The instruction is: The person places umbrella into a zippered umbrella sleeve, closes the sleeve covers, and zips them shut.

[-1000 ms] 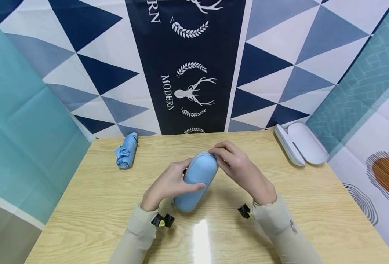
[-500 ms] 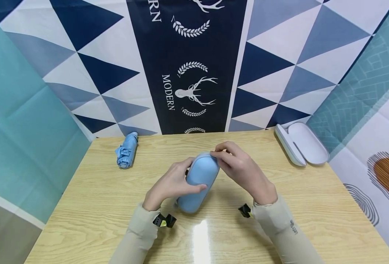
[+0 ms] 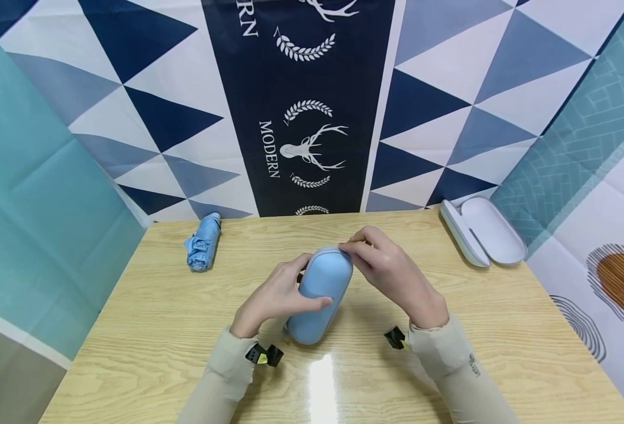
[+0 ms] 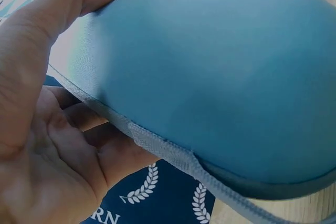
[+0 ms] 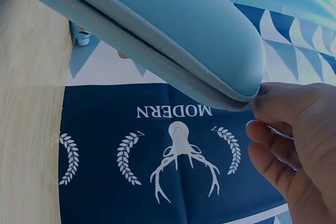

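A light blue zippered glasses case (image 3: 322, 280) is held up over the wooden table, its far end tipped away from the person. My left hand (image 3: 277, 292) grips it from the left, thumb across the top face and fingers beneath, as the left wrist view shows. A grey cord-like strip (image 4: 173, 153) runs along the case's edge there. At the far end, my right hand (image 3: 381, 262) pinches the small zipper pull (image 5: 261, 91) between thumb and index finger; the pull is mostly hidden. In the right wrist view a dark line runs along the zipper seam (image 5: 157, 45).
A folded blue umbrella (image 3: 203, 242) lies at the table's back left. An open white case (image 3: 494, 229) with a rounded lid sits at the back right corner. Patterned cloth (image 3: 312, 88) hangs behind the wooden table (image 3: 158, 330).
The glasses case and both hands have shifted slightly to the right. The right hand keeps its pinch at the far end, and the left hand keeps its grip.
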Demonstrator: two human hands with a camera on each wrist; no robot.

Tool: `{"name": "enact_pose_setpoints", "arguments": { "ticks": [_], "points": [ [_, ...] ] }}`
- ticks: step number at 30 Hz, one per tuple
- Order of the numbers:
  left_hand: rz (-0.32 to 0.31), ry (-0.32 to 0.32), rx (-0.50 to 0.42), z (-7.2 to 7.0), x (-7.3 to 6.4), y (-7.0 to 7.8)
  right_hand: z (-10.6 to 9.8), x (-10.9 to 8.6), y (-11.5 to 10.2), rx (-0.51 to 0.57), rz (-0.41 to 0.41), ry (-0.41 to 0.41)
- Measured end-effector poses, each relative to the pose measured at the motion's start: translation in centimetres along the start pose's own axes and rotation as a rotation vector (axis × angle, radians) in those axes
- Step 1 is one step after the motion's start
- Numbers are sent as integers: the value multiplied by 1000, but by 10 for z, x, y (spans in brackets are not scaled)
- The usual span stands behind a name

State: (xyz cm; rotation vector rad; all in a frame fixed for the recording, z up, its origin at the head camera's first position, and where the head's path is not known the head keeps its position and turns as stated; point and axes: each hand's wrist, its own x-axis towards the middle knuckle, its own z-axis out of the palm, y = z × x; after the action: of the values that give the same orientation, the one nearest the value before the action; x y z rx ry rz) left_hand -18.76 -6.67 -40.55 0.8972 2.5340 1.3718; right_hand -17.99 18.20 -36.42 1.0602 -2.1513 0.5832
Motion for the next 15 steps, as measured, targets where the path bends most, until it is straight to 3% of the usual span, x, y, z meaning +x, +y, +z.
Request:
{"name": "enact_pose_setpoints", "arguments": {
  "ticks": [15],
  "points": [
    [0,48,-58,-1,0,-1,-3,1,1,1,-1,8]
  ]
}}
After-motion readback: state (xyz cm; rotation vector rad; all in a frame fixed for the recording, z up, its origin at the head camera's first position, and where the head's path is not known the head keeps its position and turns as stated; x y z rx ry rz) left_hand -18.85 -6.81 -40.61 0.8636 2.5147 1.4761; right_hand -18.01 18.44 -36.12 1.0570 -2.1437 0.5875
